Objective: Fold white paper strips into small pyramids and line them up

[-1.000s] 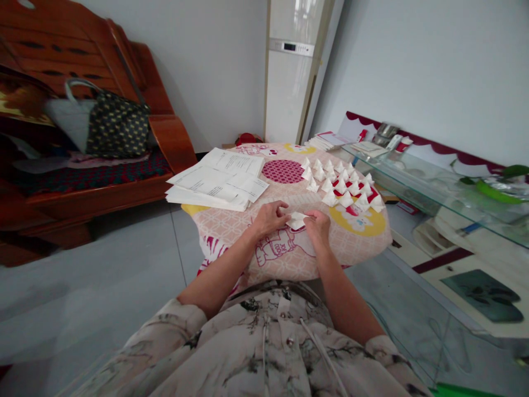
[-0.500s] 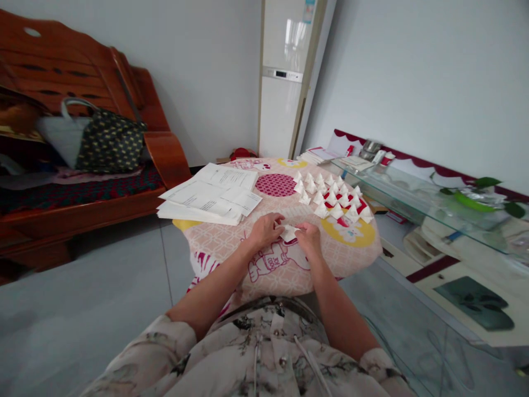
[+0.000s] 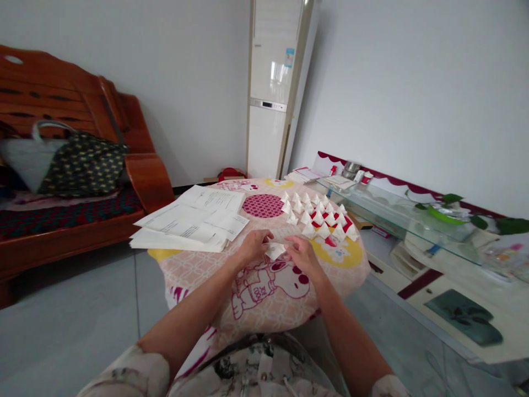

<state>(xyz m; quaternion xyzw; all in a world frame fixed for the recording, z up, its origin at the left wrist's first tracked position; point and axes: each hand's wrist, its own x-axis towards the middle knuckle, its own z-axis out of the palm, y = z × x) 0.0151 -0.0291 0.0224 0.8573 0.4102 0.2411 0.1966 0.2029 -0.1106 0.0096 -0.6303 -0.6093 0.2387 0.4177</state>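
Note:
A small piece of folded white paper point(image 3: 274, 251) is between my hands, over the near middle of the cloth-covered table point(image 3: 264, 322). My left hand point(image 3: 253, 248) grips its left side with bent fingers. At its right edge, my right hand point(image 3: 305, 256) holds it between thumb and fingers. Just beyond my right hand, several pointed folded paper pieces point(image 3: 308, 229) stand in rows, some over a red patch. To the left of my hands lies a stack of printed paper sheets point(image 3: 190, 218), loosely fanned. The fine folds of the held piece are too small to make out.
A wooden bench point(image 3: 82, 220) with a dark patterned bag point(image 3: 88, 165) on it stands at the left. On the right is a glass-topped cabinet point(image 3: 397, 231) bearing a green dish point(image 3: 448, 214). A tall white cabinet-like unit point(image 3: 268, 132) stands at the back.
The camera view has tilted up and shifted right, so the table appears lower and further left. My right hand's fingers have loosened a little at the paper's edge, and the paper has turned slightly.

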